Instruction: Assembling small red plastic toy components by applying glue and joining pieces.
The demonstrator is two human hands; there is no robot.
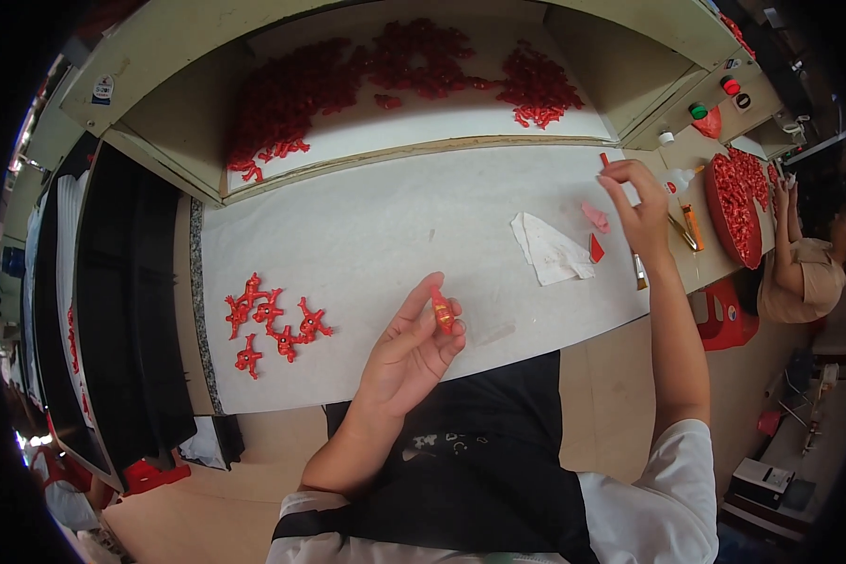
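My left hand [412, 350] holds a small red plastic figure [443, 311] between thumb and fingers, above the near edge of the white table [376, 235]. My right hand [637, 209] is stretched out to the far right of the table, fingers apart, with a thin red stick [604, 160] at its fingertips; whether it grips the stick I cannot tell. A pink piece [595, 216] and a red scrap [596, 248] lie just beside that hand. A group of several red figures [271, 321] lies on the table to the left of my left hand.
A crumpled white cloth [551, 249] lies right of centre. A raised tray [423, 122] behind holds heaps of red figures [395, 70]. At far right are a round dish of red parts [738, 202], a small white bottle [681, 177], an orange tube [693, 227], and another person [808, 263].
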